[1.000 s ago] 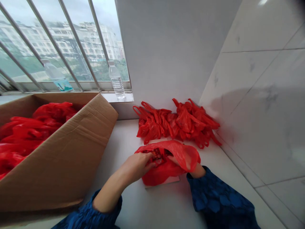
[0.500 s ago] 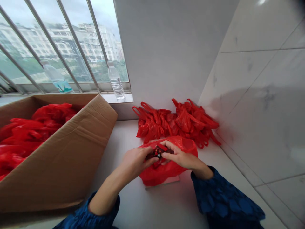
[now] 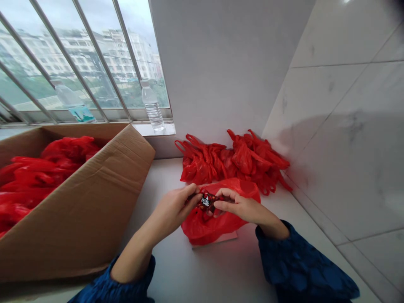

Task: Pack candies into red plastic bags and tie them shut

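Observation:
A red plastic bag (image 3: 217, 227) lies bulging on the white surface, on top of a thin flat board (image 3: 229, 238). Above its mouth, my left hand (image 3: 176, 208) pinches the left end of a small shiny dark red wrapped packet (image 3: 206, 201) with black and white marks. From the other side my right hand (image 3: 241, 206) curls its fingers round the packet's right part. Whether it is one packet or several pieces, I cannot tell. Both sets of fingertips are close together, and the bag's inside is mostly hidden.
Filled red plastic bags (image 3: 233, 162) are heaped against the back wall. A large cardboard box (image 3: 94, 202) with more red bags (image 3: 47, 172) stands on the left. Two plastic bottles, one clear (image 3: 152, 107) and one labelled (image 3: 74, 103), stand by the barred window. A marbled wall (image 3: 344, 147) bounds the right.
My left hand has shifted slightly left and up, its pinch drawing the packet's end outward. The packet has turned, showing more of its shiny marked face. My right hand has barely moved.

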{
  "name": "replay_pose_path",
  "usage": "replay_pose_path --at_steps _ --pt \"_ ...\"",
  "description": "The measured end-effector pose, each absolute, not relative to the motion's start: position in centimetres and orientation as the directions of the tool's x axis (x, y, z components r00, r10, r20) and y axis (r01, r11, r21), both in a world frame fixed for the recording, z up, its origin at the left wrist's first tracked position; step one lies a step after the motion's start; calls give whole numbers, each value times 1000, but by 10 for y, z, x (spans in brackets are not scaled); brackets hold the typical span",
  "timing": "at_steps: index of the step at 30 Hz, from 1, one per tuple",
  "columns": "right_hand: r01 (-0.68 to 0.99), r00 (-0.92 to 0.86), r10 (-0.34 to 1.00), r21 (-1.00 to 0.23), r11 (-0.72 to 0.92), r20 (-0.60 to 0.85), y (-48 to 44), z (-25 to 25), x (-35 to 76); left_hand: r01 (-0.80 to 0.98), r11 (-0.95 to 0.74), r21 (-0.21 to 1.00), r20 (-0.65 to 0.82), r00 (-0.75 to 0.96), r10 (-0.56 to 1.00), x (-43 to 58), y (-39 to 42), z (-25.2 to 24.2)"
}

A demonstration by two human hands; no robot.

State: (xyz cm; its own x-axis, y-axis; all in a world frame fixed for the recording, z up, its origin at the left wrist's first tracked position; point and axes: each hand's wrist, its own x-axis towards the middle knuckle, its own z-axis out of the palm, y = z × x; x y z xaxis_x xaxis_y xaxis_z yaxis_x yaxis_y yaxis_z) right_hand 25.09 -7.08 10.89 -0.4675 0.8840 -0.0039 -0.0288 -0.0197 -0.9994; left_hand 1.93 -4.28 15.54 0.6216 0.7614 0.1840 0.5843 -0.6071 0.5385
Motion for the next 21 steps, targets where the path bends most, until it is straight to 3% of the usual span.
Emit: replay_pose_path --at_steps 14,17,21 --pt "57 -458 888 -996 63 30 -69 104 254 575 -634 517 118 686 718 25 -43 152" --pt "224 -430 903 -968 117 9 -66 101 257 655 -628 421 69 667 742 28 -38 146" --pt "464 -179 974 -861 210 141 -64 86 262 777 -598 196 -123 625 771 33 -33 125"
